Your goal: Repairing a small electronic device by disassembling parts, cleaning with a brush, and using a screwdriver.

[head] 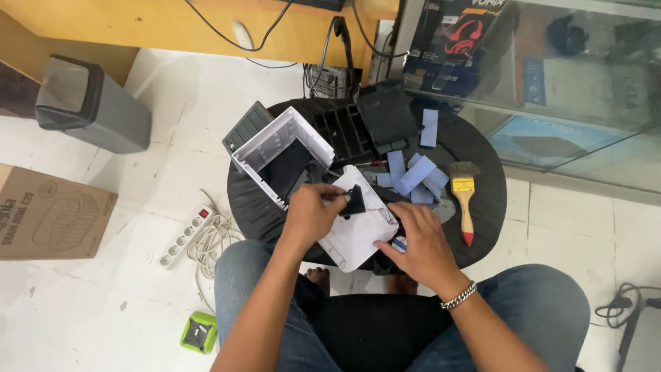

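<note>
Both hands at work over a white panel on a round black stool.

Left hand (311, 212): fingers pinched on a small black part (354, 201) above the white panel (354, 238). Right hand (420, 241): fingers curled, pressing the panel's right edge by a small red-and-blue piece (399, 242). On the black stool (485, 207): open white casing (279, 155), black grille tray (344, 127), blue strips (413, 176), yellow-handled brush (464, 196).
</note>
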